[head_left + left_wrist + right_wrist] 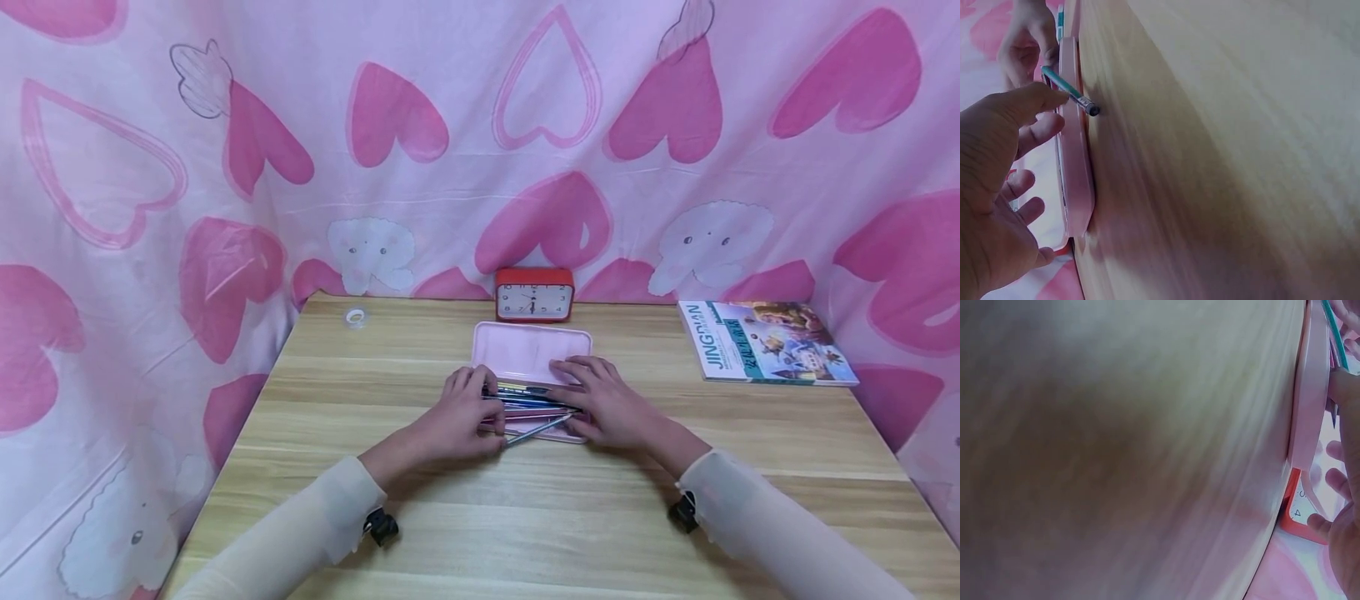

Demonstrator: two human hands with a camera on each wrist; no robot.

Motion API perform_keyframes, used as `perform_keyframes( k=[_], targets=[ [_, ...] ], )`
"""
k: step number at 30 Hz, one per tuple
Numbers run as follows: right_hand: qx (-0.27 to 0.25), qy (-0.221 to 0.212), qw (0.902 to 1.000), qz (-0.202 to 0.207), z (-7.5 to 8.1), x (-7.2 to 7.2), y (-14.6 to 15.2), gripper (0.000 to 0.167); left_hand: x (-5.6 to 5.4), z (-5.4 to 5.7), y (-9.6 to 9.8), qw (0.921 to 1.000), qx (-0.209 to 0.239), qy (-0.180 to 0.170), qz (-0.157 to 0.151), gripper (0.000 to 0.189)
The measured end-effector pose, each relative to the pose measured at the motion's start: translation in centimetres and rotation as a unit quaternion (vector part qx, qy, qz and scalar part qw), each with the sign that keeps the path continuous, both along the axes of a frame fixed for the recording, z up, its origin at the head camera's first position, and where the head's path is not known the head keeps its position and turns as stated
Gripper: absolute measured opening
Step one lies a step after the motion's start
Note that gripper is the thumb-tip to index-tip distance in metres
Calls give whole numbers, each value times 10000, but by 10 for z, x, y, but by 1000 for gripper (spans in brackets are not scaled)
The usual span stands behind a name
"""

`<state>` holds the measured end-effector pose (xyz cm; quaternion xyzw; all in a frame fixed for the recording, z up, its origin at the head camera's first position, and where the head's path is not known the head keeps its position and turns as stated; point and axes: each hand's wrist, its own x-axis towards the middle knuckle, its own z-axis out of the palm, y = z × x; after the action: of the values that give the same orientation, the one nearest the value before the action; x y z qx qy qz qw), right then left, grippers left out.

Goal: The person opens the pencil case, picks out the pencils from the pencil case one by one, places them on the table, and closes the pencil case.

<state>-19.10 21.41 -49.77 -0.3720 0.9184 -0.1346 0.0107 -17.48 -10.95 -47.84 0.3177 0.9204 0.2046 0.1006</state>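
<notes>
A pink pencil case (532, 350) lies open on the table, its lid tipped back. Several pencils and pens (517, 401) lie in its tray. One green pencil (540, 429) slants across the near rim, its end sticking out over the table in the left wrist view. My left hand (468, 414) is at the case's left end, thumb tip right at that green pencil (1063, 85), other fingers loosely bent and spread. My right hand (611, 404) is over the right end, thumb and forefinger at the pencil tips, the other fingers spread near the lid.
Behind the case stands a red alarm clock (534, 295). A magazine (767, 342) lies at the back right of the wooden table (525, 525), and a small roll of tape (356, 317) at the back left. A pink heart-print curtain (465, 192) hangs around the table.
</notes>
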Motion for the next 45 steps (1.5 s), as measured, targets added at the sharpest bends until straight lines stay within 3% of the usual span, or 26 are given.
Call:
perform_keyframes(
  k=[5, 10, 23, 30, 35, 39, 45],
  targets=[
    [5, 160, 9998, 100, -2, 0, 0, 57, -1, -3, 1, 9999, -107, 31, -88, 25],
    [74, 357, 9992, 151, 0, 0, -1, 56, -1, -4, 2, 9983, -312, 410, -278, 13],
    [440, 567, 9972, 191, 7, 3, -10, 39, -10, 5, 1, 9990, -96, 433, 110, 13],
    [1065, 1044, 9881, 388, 13, 6, -16, 31, -14, 4, -1, 9982, 5, 525, 274, 8],
    [1341, 1329, 9810, 448, 12, 6, -17, 37, -18, 4, -3, 9971, 159, 672, 327, 8],
    [1340, 1416, 9801, 382, 8, 5, -16, 38, -22, 5, -9, 9968, 334, 471, 559, 19],
    [1012, 1354, 9853, 225, 2, 2, -11, 40, -28, 5, -21, 9960, 312, 173, 817, 57]
  ],
)
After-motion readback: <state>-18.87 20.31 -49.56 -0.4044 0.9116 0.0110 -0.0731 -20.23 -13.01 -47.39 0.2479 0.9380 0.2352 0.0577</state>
